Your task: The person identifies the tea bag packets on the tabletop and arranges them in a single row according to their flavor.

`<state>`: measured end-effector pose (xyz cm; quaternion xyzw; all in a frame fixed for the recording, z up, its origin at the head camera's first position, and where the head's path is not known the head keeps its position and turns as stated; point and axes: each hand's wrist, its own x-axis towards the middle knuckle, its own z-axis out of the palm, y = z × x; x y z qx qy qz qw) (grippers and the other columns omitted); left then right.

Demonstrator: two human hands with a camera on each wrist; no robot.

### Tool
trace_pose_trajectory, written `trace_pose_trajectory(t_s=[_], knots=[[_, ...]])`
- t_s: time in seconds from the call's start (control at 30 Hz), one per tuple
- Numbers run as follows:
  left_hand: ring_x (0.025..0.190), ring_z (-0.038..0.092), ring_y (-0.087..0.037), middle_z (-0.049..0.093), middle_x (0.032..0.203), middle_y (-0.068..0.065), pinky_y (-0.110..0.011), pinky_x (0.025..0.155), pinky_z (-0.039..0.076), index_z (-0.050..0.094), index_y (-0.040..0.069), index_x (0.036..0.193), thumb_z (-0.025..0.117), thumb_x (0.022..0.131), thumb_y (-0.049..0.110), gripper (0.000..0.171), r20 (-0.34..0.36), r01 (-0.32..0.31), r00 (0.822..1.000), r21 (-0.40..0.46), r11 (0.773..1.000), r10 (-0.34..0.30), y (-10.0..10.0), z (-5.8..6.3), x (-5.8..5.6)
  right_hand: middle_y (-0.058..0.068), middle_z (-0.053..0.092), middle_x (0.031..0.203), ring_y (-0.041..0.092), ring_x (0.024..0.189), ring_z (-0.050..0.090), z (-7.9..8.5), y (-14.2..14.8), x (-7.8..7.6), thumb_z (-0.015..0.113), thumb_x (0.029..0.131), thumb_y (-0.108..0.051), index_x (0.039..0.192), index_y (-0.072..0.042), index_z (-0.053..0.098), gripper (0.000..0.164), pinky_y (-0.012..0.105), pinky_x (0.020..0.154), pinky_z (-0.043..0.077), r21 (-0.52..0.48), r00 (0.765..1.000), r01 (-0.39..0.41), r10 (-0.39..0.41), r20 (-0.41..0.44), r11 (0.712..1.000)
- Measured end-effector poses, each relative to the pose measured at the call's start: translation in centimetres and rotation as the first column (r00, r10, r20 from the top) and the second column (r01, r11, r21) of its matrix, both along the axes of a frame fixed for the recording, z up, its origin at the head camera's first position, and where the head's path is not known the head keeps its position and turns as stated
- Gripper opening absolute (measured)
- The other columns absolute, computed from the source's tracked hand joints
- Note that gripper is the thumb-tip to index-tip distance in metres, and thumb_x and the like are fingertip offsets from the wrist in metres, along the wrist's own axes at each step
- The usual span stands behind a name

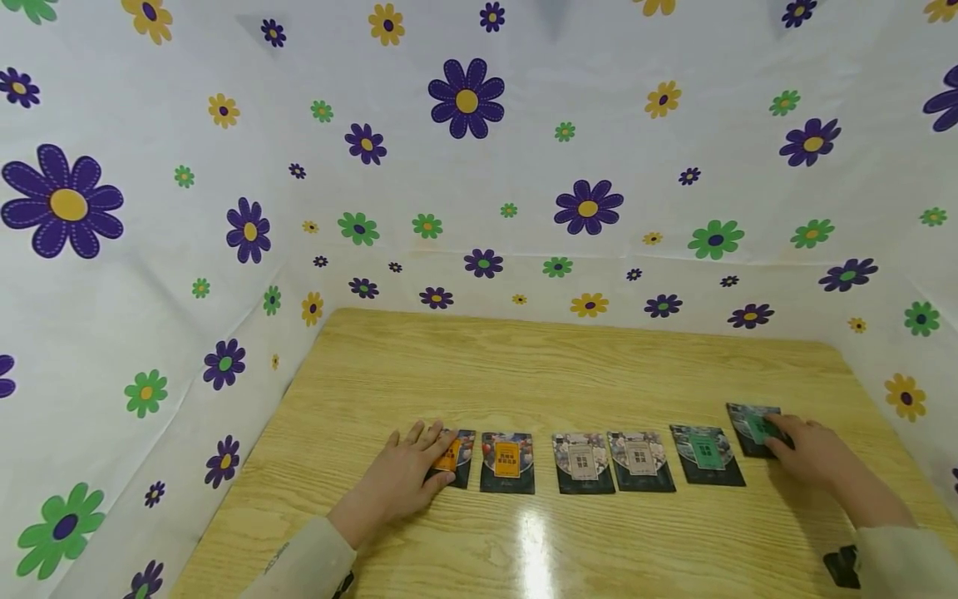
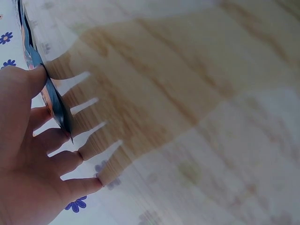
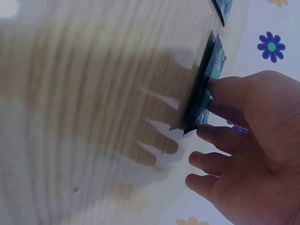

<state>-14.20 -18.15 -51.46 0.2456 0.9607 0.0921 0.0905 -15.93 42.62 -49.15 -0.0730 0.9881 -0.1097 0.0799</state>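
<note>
A row of flat, dark packets with flower pictures lies across the wooden table. My left hand (image 1: 407, 474) rests spread over the leftmost orange-labelled packet (image 1: 464, 462), partly covering it. In the left wrist view its thumb (image 2: 37, 79) touches the packet's edge, fingers apart. Beside it lies a second orange-labelled packet (image 1: 507, 466). My right hand (image 1: 812, 453) touches the rightmost green-labelled packet (image 1: 744, 424) with thumb and fingertips, hiding its right side. In the right wrist view the thumb (image 3: 229, 91) lies against that packet and the other fingers are loosely bent.
Two beige-labelled packets (image 1: 584, 466) sit mid-row, edges close together. Another green-labelled packet (image 1: 707, 456) lies a little lower than the rightmost one. The glossy wooden table (image 1: 554, 374) is bordered by white cloth (image 1: 524, 183) printed with flowers at the back and sides.
</note>
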Motion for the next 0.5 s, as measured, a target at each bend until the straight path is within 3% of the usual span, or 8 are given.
trace_pose_trajectory(t_s=[0.5], knots=[[0.156, 0.035, -0.046, 0.035, 0.171, -0.014, -0.072, 0.12, 0.033, 0.036, 0.021, 0.167, 0.05, 0.109, 0.053, 0.067, 0.013, -0.004, 1.0, 0.001, 1.0, 0.004, 0.0, 0.0, 0.0, 0.051, 0.049, 0.136, 0.074, 0.118, 0.046, -0.2, 0.0, 1.5, 0.057, 0.109, -0.018, 0.142, 0.02, 0.047, 0.052, 0.078, 0.091, 0.045, -0.01, 0.997, 0.037, -0.036, 0.066, 0.999]])
